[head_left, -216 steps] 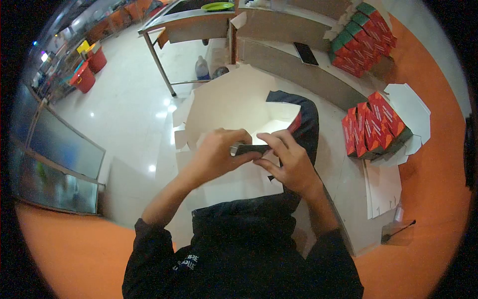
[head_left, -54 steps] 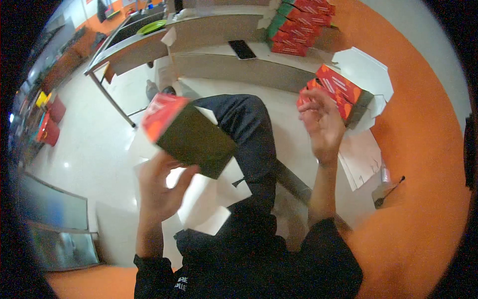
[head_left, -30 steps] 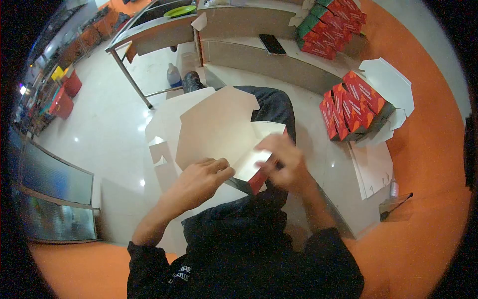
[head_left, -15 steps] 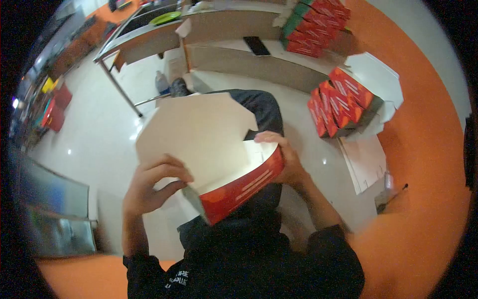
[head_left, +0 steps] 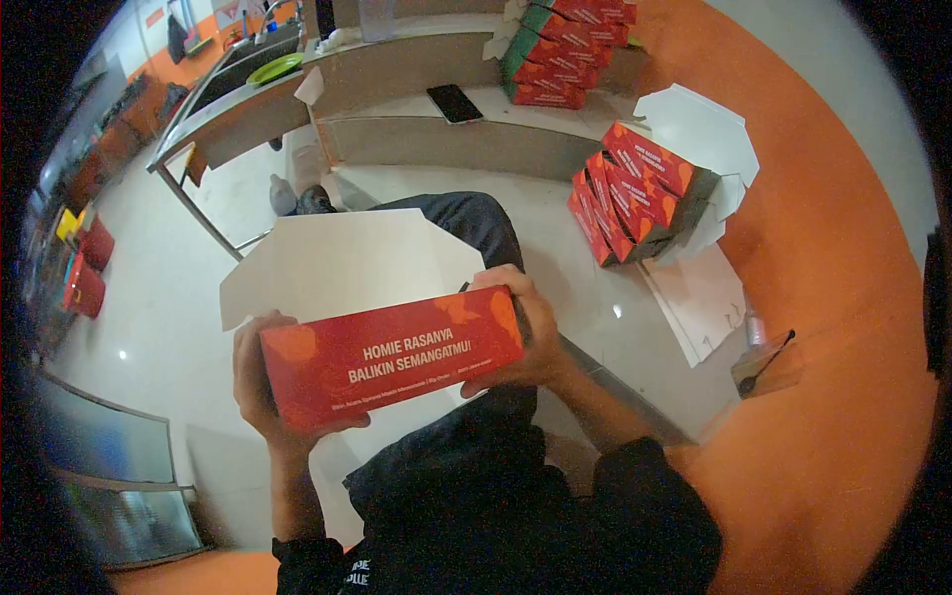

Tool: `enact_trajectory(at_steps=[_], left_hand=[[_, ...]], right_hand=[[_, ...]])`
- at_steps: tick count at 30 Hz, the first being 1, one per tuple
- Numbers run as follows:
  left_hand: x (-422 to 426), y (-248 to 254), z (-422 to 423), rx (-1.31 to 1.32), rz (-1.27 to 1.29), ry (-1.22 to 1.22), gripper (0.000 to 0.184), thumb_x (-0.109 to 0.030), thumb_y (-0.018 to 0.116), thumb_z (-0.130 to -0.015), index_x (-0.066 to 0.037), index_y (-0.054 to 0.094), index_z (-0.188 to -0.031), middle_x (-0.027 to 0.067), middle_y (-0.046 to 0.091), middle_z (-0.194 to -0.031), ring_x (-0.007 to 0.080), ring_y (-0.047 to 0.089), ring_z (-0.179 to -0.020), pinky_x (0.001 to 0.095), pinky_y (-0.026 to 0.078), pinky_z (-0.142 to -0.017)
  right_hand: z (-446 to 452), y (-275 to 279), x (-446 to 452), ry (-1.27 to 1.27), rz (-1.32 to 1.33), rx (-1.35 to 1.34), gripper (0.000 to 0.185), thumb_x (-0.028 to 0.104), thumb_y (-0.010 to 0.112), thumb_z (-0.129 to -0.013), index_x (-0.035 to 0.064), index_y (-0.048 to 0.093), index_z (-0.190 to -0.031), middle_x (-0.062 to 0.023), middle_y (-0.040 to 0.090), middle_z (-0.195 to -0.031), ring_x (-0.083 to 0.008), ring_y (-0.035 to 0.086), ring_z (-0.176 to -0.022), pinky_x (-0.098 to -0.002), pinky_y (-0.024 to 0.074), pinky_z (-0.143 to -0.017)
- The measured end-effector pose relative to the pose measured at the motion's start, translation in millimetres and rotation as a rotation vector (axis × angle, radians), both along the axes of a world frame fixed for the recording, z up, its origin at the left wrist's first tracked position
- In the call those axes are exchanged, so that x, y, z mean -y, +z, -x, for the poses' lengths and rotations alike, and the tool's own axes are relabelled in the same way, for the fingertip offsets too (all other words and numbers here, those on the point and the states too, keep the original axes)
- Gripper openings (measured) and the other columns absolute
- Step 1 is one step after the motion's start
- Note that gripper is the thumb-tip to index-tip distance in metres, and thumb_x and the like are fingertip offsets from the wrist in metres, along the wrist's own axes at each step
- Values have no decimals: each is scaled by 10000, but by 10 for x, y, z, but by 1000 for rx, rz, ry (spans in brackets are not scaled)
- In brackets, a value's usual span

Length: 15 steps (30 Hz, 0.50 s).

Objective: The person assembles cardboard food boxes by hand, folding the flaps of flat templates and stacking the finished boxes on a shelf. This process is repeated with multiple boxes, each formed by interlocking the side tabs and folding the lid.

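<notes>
And here's the red box [head_left: 397, 359], held up over the lap, its long printed side turned square to the wearer: "HOMIE RASANYA BALIKIN SEMANGATMU!" reads the white lettering. The left hand [head_left: 260, 382] has the left end, fingers closed around it and a thumb along the bottom edge. Over on the other end, the right hand [head_left: 535, 332] matches it, fingers bent over the upper corner, thumb tucked low against the front. Two-handed hold, box tilted slightly, right end higher! Behind it the pale lid [head_left: 347, 263] stands wide open, with a bent knee [head_left: 481, 223] in dark trousers just beyond. Look right, well apart from the hands: a cluster of red boxes [head_left: 635, 193] leaning together, a white open flap [head_left: 699, 129] spread behind them, and flat white sheets [head_left: 699, 307] close by. Further up, a black phone [head_left: 454, 103] lies on the ledge [head_left: 387, 107], with a second stack [head_left: 560, 55] of red and green boxes to its right, and a green plate [head_left: 275, 68] sits away at upper left.
</notes>
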<state>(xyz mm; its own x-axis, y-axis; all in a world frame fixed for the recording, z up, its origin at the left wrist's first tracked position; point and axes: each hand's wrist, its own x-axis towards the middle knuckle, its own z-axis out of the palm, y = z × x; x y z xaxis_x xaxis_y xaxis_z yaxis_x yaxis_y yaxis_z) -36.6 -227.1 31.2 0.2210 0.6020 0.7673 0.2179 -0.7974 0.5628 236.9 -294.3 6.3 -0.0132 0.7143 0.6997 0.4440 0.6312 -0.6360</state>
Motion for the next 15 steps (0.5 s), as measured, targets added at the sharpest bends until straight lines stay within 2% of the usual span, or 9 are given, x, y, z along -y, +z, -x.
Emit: enact_trajectory(at_steps=[4,7,10,11,12,15], left_hand=[[-91,46,-43,11,-48,6,1094,-583,855,-368,16,495,-1209,156,530,-1149,272,568,-1023,391,509,-861],[-186,29,-96,-3,-75,-30,1138,-517,884,-377,13,432,-1276,171,507,-1187,282,560,-1047,406,502,-882],[-196,128,-335,233,155,-189,1177,-426,916,-374,-3,366,-1325,175,491,-1215,285,553,-1076,417,496,-904],[-228,165,-356,195,165,-225,1184,-348,932,-379,-25,328,-1345,175,482,-1229,286,547,-1097,425,491,-918],[-274,161,-374,165,110,-199,1178,-376,920,-374,-17,342,-1335,170,491,-1231,287,549,-1097,422,493,-918],[-344,145,-425,102,-30,-148,1148,-439,888,-356,-1,395,-1295,154,519,-1225,286,552,-1099,410,506,-899]], right_hand=[[-65,156,31,-41,-79,104,978,407,919,-413,70,437,-1195,-149,557,-1064,-308,576,-973,-384,461,-855],[-164,313,5,-64,-116,150,909,378,914,-443,75,453,-1165,-142,568,-1032,-313,581,-950,-383,467,-832],[-362,565,-24,-105,-213,279,808,327,898,-491,77,477,-1133,-138,577,-1006,-315,585,-925,-385,471,-809],[-457,682,-37,-121,-264,354,776,308,891,-506,77,484,-1125,-139,579,-1002,-316,586,-918,-386,472,-803],[-513,768,-31,-140,-316,431,745,289,885,-520,76,492,-1116,-139,580,-998,-316,587,-912,-387,472,-797],[-554,906,55,-169,-279,432,688,255,873,-542,71,506,-1094,-144,583,-995,-317,585,-912,-394,471,-798]])
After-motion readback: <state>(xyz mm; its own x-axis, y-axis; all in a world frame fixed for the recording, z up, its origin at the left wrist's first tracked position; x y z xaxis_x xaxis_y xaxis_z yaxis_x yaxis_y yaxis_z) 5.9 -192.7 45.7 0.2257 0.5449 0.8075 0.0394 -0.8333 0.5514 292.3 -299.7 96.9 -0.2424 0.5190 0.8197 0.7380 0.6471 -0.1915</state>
